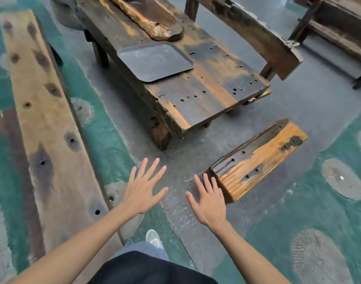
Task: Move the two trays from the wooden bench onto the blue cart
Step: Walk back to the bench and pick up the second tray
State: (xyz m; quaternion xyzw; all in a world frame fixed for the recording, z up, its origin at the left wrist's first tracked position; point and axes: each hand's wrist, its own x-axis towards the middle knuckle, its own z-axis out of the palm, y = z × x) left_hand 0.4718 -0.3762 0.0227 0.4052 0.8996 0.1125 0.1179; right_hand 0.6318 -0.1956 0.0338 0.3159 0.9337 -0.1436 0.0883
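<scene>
Both forearms extend forward from the bottom of the view. Left hand (143,188): fingers spread wide, palm down, holding nothing. Right hand (208,198): fingers spread wide, palm down, holding nothing. Both hands hang above the floor (196,152), well short of the wooden bench (196,95). A shoe (154,238) shows between the forearms.

Task object location: one dark metal tray (155,61) lies flat on the bench top, against the left long edge, about midway along the visible length. Its outer corner appears to overhang that edge slightly. The near end of the bench is bare. Beyond the tray, toward the far end, a long wooden slab (146,19) rests on the bench top; whether this counts as the second tray cannot be told.

Other items: a short wooden block (257,158) lies on the floor just beside the right hand. A long plank (46,124) lies on the floor to the left.

Progress assessment:
1. The blue cart is not in view.
2. One metal tray sits on the bench, not gripped.
3. A second metal tray is not visible; whether it has been transferred cannot be confirmed.
4. Judged status: at least one transfer is outstanding. The pending step is to reach the tray, grip it at opposite edges, and carry it to the cart.
</scene>
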